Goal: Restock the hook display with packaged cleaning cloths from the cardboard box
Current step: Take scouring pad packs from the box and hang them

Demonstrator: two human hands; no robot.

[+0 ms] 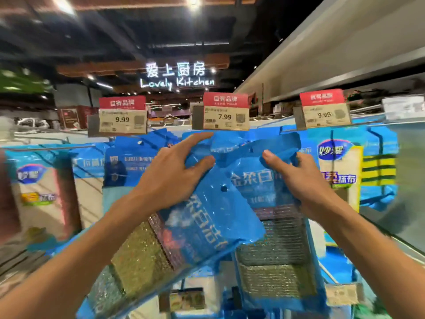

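Observation:
In front of the middle hook of the display I hold up blue packs of cleaning cloths. My left hand grips a tilted blue pack by its top, thumb on the front. My right hand grips the top of a second pack, which hangs upright just behind the first. The header flaps of the packs reach up under the 7.99 price tag. The hook itself is hidden behind the packs. The cardboard box is out of view.
Other packs hang on the display: a dark blue pack under the left 9.99 tag, beige cloth packs far left, and a white-and-blue pack under the right 9.99 tag. A lower price tag sits below.

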